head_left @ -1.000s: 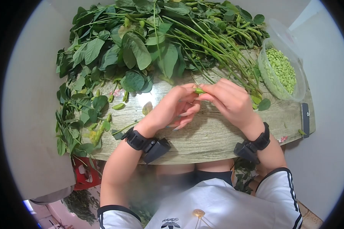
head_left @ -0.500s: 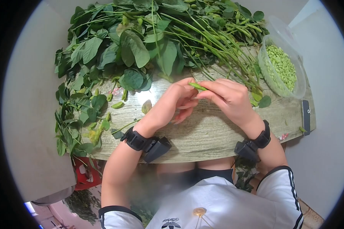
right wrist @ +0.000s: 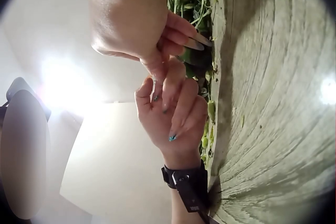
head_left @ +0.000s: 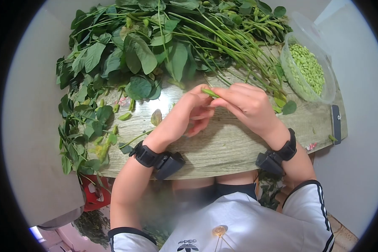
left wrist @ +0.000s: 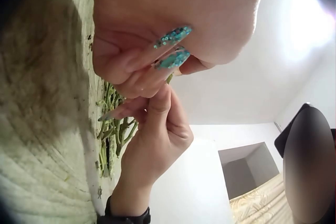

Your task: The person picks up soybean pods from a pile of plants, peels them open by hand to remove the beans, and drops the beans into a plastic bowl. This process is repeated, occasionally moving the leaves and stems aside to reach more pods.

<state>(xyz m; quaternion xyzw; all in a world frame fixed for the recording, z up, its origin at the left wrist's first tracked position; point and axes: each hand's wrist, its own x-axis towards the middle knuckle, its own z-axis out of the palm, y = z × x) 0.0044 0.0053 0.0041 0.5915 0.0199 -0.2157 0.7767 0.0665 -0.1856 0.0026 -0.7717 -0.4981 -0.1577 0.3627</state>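
Note:
In the head view a green soybean pod point(head_left: 210, 93) lies between both hands, above the middle of the table. My right hand point(head_left: 251, 106) pinches it from the right with thumb and fingertips. From the other side, my left hand point(head_left: 188, 113) grips the pod's far end, with its other fingers curled in toward the palm. The left wrist view shows glittery turquoise nails on the left hand point(left wrist: 152, 56); the pod is mostly hidden there. Fingertips of the two hands meet in the right wrist view, where the right hand point(right wrist: 136, 29) covers the pod.
Leafy soybean plants point(head_left: 138, 52) are heaped along the back and left of the wood-grain table point(head_left: 222, 147). A clear plastic tub point(head_left: 286, 71) of shelled green beans point(head_left: 306, 67) stands at the right. Near it lies a dark phone-like slab point(head_left: 336, 124). Loose pods point(head_left: 124, 116) are scattered at left.
More of the pod shows between the fingers than a second ago. Both hands have shifted slightly left and away from the body, and the head view has moved a little.

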